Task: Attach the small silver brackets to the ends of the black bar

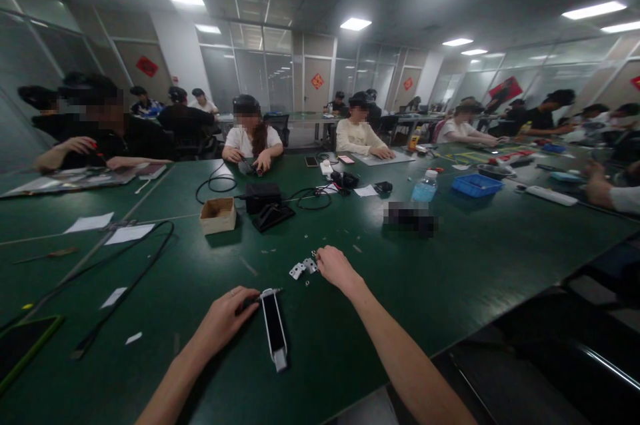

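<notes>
In the head view, both forearms are reaching in from the lower edge, which is cutting them off. The left hand [233,312] is lying low over the green bench [400,298], palm down, its fingers curling around a dark handle [249,303] that they are partly hiding. A long black part with a silver frame [273,328] is lying just to its right, upper end near the fingertips. The right hand [337,268] is reaching farther forward, wrist bending and fingers pointing down and leftward, drawing close together beside small metal blocks [303,268]; whether they are pinching anything, I cannot tell. A tiny ring-like piece [307,283] is lying below the blocks, too small to make out, and pixelation is masking a dark object [410,219] farther right
</notes>
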A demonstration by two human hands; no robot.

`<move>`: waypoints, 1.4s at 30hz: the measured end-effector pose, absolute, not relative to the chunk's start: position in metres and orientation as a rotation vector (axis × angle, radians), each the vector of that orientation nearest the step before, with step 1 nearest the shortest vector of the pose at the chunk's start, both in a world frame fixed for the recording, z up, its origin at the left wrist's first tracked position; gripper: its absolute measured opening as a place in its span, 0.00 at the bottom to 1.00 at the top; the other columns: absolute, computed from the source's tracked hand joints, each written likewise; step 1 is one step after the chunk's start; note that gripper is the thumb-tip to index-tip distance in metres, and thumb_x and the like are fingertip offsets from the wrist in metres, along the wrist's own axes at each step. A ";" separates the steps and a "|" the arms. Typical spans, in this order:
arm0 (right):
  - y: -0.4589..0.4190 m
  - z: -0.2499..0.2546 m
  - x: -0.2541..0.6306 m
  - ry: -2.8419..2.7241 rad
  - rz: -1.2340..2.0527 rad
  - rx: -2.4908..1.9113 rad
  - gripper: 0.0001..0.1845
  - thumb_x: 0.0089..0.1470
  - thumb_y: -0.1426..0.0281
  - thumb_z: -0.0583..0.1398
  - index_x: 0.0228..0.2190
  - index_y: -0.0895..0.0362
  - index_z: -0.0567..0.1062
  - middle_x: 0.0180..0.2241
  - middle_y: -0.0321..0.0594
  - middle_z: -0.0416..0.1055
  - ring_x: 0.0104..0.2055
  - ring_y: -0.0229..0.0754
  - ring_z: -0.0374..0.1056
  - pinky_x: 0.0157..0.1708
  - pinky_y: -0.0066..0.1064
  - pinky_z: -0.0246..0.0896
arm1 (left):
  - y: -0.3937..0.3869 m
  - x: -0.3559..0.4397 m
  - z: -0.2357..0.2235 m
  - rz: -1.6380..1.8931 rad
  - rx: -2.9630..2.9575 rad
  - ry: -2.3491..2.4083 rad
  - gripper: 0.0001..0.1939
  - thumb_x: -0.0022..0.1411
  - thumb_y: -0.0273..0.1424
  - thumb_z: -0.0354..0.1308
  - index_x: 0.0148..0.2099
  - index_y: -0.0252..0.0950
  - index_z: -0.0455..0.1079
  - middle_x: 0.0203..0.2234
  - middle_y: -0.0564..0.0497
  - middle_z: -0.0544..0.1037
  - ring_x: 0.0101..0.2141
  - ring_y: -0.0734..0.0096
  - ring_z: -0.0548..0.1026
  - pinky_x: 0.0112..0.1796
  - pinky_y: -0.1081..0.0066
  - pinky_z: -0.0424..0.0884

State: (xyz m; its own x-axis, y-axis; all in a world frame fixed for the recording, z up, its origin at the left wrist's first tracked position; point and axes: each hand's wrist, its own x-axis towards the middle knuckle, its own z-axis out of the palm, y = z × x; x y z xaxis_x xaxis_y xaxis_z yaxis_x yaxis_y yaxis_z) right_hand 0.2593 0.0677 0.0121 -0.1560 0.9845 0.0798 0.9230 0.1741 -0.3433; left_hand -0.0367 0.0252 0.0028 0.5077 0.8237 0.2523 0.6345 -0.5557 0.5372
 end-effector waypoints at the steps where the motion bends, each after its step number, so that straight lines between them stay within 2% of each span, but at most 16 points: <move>1: 0.068 0.012 0.259 -2.164 0.313 -1.831 0.10 0.57 0.76 0.54 0.36 0.60 0.75 0.38 0.50 0.72 0.38 0.44 0.69 0.36 0.32 0.62 | 0.025 -0.037 0.002 0.688 2.379 1.211 0.12 0.63 0.35 0.52 0.45 0.41 0.72 0.38 0.50 0.78 0.36 0.65 0.77 0.37 0.68 0.75; 6: 0.069 0.010 0.261 -2.142 0.340 -1.869 0.09 0.55 0.75 0.55 0.34 0.63 0.75 0.38 0.52 0.71 0.40 0.46 0.69 0.37 0.33 0.62 | 0.026 -0.038 0.001 0.671 2.389 1.222 0.12 0.63 0.36 0.51 0.45 0.40 0.72 0.37 0.49 0.78 0.35 0.65 0.77 0.36 0.68 0.75; 10: 0.069 0.011 0.262 -2.138 0.383 -1.886 0.07 0.53 0.73 0.57 0.32 0.62 0.75 0.37 0.50 0.72 0.39 0.45 0.69 0.36 0.31 0.62 | 0.027 -0.039 0.000 0.674 2.381 1.222 0.12 0.63 0.36 0.52 0.46 0.40 0.72 0.37 0.49 0.79 0.35 0.65 0.77 0.36 0.68 0.75; 15: 0.069 0.011 0.262 -2.107 0.387 -1.901 0.08 0.53 0.74 0.58 0.36 0.62 0.75 0.41 0.50 0.72 0.41 0.44 0.69 0.37 0.30 0.62 | 0.027 -0.040 0.000 0.675 2.385 1.237 0.13 0.62 0.37 0.52 0.46 0.40 0.72 0.37 0.49 0.78 0.34 0.65 0.77 0.33 0.69 0.74; 21: 0.072 0.008 0.262 -2.076 0.412 -1.958 0.09 0.55 0.76 0.56 0.34 0.63 0.76 0.36 0.52 0.74 0.39 0.43 0.71 0.37 0.29 0.60 | 0.028 -0.038 -0.001 0.626 2.386 1.272 0.14 0.62 0.38 0.51 0.46 0.39 0.72 0.38 0.49 0.78 0.38 0.64 0.77 0.39 0.67 0.74; 28: 0.066 0.020 0.259 -2.061 0.388 -1.939 0.08 0.55 0.75 0.55 0.33 0.63 0.75 0.38 0.52 0.73 0.38 0.44 0.70 0.36 0.31 0.61 | 0.025 -0.038 0.005 0.616 2.433 1.289 0.15 0.62 0.38 0.51 0.47 0.40 0.72 0.39 0.48 0.78 0.38 0.63 0.77 0.39 0.66 0.74; 32: 0.060 0.029 0.247 -2.054 0.290 -1.621 0.06 0.57 0.76 0.55 0.34 0.61 0.73 0.35 0.46 0.72 0.39 0.42 0.68 0.39 0.31 0.62 | 0.022 -0.037 0.010 0.771 2.555 1.329 0.17 0.62 0.41 0.52 0.47 0.38 0.72 0.40 0.47 0.78 0.39 0.61 0.76 0.41 0.65 0.74; 36: 0.046 0.023 0.217 -2.099 0.345 -1.146 0.05 0.56 0.74 0.58 0.37 0.60 0.72 0.35 0.42 0.72 0.35 0.38 0.67 0.38 0.29 0.63 | 0.021 -0.030 0.007 1.023 2.629 1.297 0.18 0.65 0.42 0.49 0.47 0.37 0.71 0.37 0.47 0.79 0.37 0.63 0.77 0.38 0.66 0.74; 42: 0.030 0.008 0.178 -2.150 0.456 -0.842 0.04 0.56 0.71 0.58 0.36 0.58 0.71 0.33 0.40 0.72 0.35 0.37 0.67 0.39 0.28 0.64 | 0.021 -0.019 -0.001 1.211 2.697 1.092 0.14 0.68 0.37 0.48 0.43 0.35 0.71 0.33 0.47 0.78 0.31 0.70 0.76 0.33 0.73 0.74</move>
State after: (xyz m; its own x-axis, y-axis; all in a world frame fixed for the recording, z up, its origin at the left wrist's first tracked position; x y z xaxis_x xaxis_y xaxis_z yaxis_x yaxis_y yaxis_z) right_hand 0.1780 0.0297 0.0081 -0.4867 0.6945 0.5299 0.4196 0.7179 -0.5555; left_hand -0.0188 0.0210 -0.0005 0.4649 0.5890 0.6610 0.5968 -0.7600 0.2575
